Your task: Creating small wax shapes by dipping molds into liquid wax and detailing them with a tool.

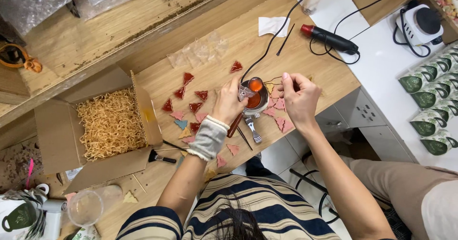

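At the middle of the wooden surface (224, 44), both hands work over a small metal melting pot (256, 98) with orange-red liquid inside, which stands on the wood with a black cable (272, 40) running away from it toward the top of the view. Left hand (228, 104), wrist wrapped in a grey cuff (208, 139), fingers closed around a small clear plastic piece (245, 91) held at the pot's left rim. Right hand (299, 99) just right of the pot, thumb and forefinger pinched on something thin at the fingertips; item too small to identify. Around the pot lie many flat triangular pieces (191, 107) in dark red, pink, teal and tan, scattered mostly to the left and below. A metal tool (253, 129) and a brown-handled tool (234, 124) lie just below the pot. Left of the pieces: an open cardboard box (57, 121) filled with tan shredded paper (110, 123). A small black brush (160, 157) lies near the box's lower corner. Upper right: a black heat gun with red nozzle (329, 38), near a white paper scrap (273, 25). Far right: a row of green-and-white packets (431, 109).
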